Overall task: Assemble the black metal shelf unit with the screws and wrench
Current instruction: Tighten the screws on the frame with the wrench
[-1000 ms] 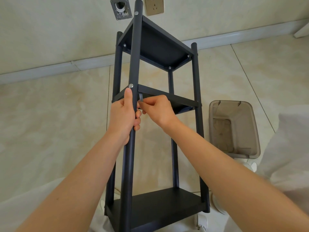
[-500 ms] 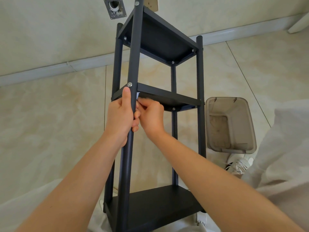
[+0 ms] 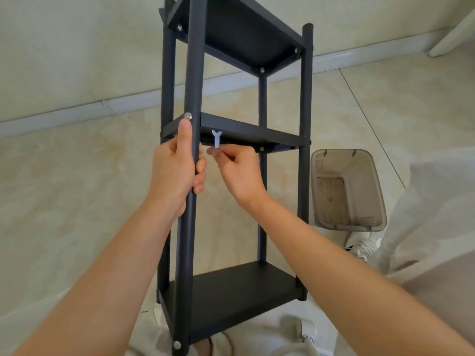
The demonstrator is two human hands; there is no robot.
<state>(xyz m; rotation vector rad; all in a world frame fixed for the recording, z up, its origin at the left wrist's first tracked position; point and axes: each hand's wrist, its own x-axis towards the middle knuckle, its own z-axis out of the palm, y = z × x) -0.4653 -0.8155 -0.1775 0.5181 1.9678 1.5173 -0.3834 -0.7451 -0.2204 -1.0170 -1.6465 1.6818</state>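
A black metal shelf unit (image 3: pixel 305 104) with three shelves and four posts leans back towards me on the tiled floor. My left hand (image 3: pixel 177 168) grips the near left post, its thumb lying just below a silver screw head (image 3: pixel 188 115) at the middle shelf. My right hand (image 3: pixel 239 170) pinches the lower end of a small flat silver wrench (image 3: pixel 216 138). The wrench's forked end points up, just under the front edge of the middle shelf (image 3: pixel 246 131). Another screw head (image 3: pixel 176 344) shows at the post's near end.
A translucent grey plastic bin (image 3: pixel 359 160) stands on the floor right of the shelf, with a white shoe (image 3: pixel 362 244) beside it. Light fabric (image 3: pixel 437 206) covers the right side. A wall and white skirting board (image 3: pixel 102 106) run behind the shelf.
The wrench, hidden behind the post before, is now out in plain sight to the right of it. My right hand has drawn slightly right and down. The view has shifted closer to the shelf.
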